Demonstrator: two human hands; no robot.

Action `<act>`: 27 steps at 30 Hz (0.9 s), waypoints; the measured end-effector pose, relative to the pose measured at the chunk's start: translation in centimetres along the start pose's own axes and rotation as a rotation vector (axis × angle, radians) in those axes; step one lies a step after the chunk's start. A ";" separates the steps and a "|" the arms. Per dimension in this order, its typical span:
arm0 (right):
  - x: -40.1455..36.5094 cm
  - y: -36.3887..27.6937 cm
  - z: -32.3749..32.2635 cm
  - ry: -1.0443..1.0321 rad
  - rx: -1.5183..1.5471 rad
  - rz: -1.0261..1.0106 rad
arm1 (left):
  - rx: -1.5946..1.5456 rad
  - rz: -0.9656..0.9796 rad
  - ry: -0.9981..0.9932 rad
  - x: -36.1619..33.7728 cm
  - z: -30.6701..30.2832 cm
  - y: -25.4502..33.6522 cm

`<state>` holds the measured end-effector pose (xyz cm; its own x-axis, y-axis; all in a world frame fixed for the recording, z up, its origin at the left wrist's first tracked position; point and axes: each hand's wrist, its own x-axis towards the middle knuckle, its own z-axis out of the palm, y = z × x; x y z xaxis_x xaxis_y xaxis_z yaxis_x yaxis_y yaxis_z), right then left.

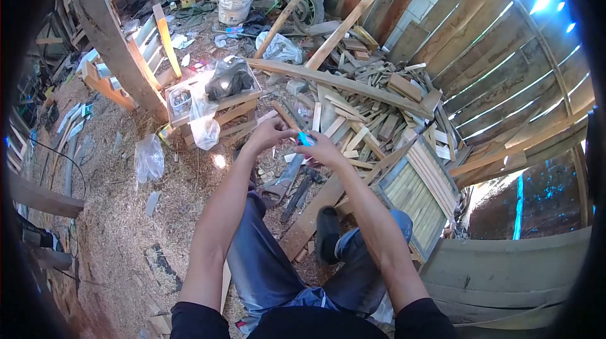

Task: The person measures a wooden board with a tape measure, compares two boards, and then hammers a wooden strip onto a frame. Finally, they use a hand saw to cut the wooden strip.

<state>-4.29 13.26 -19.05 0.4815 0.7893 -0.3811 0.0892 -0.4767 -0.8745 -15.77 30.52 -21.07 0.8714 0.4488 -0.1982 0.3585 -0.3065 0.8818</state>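
My right hand (320, 150) is closed around a small bright-blue object (305, 139), mostly covered by the fingers; its kind does not show. Close beside it, my left hand (271, 135) has its fingers pinched together, the tips near the blue object; I cannot tell what they hold. A narrow brown wooden strip (284, 115) shows just beyond both hands. Below them, between my legs, a handsaw (278, 189) lies on the ground, its blade pointing away from me. A dark bar-like piece (297, 198) lies next to the saw.
Ahead stands a wooden crate (237, 103) with a black bag (230, 79) on top. A heap of wood offcuts (369, 115) spreads to the right, crossed by a long beam (344, 85). A slatted panel (424, 181) leans by my right knee. Wood shavings (120, 231) cover the ground at left.
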 end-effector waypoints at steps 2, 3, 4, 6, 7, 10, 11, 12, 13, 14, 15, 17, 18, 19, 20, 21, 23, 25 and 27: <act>0.0 -1.1 0.6 -0.018 0.034 -0.072 | -0.152 0.083 -0.001 -1.1 0.0 1.2; -0.1 -1.6 0.7 -0.013 0.044 -0.078 | -0.137 0.094 -0.015 -1.4 0.1 1.5; -0.1 -2.0 0.7 -0.038 0.049 -0.027 | -0.126 0.096 -0.020 -1.4 0.4 1.3; 0.1 -2.0 0.5 -0.093 0.060 0.085 | -0.179 0.020 -0.040 -1.3 0.7 0.8; 0.6 -1.2 0.5 -0.107 0.124 0.108 | -0.181 -0.012 -0.160 -1.1 0.4 0.7; 2.2 1.0 1.1 -0.152 0.351 0.083 | -0.317 -0.178 -0.122 -0.6 1.1 0.7; 2.8 1.8 1.1 -0.197 0.468 0.086 | -0.356 -0.205 -0.099 -0.3 1.4 0.6; 3.3 2.3 0.9 -0.194 0.482 0.087 | -0.345 -0.211 -0.106 0.6 1.9 -0.2; 3.9 2.7 0.7 -0.199 0.532 0.118 | -0.393 -0.270 -0.072 1.7 2.6 -1.5; 4.4 3.1 0.5 -0.203 0.581 0.147 | -0.441 -0.327 -0.037 2.8 3.3 -2.9; 4.8 3.4 0.3 -0.199 0.591 0.147 | -0.433 -0.329 -0.043 3.7 4.0 -3.8; 5.6 4.4 -0.4 -0.097 0.634 0.259 | -0.503 -0.408 0.028 6.0 6.1 -5.3; 6.4 5.3 -0.8 -0.076 0.647 0.266 | -0.496 -0.410 0.003 7.5 7.3 -6.4; 7.1 6.5 -0.7 -0.031 0.577 0.307 | -0.442 -0.425 0.027 8.7 8.9 -7.9; 7.8 7.9 -0.5 0.008 0.505 0.351 | -0.388 -0.443 0.054 9.7 10.6 -9.7; 8.8 9.8 -0.1 0.061 0.464 0.361 | -0.388 -0.448 0.083 10.8 12.4 -12.1; 11.2 14.7 0.8 0.117 0.491 0.402 | -0.340 -0.429 0.051 11.8 14.7 -14.0; 13.0 18.6 1.4 0.128 0.530 0.415 | -0.302 -0.416 0.028 12.3 16.6 -16.9; 13.6 21.5 1.5 0.091 0.491 0.499 | -0.079 -0.426 -0.002 12.6 18.9 -20.2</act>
<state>2.85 14.32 -43.54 0.4354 0.4757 -0.7643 -0.5550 -0.5265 -0.6440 -5.68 26.54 -49.42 0.6521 0.5193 -0.5523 0.6593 -0.0289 0.7513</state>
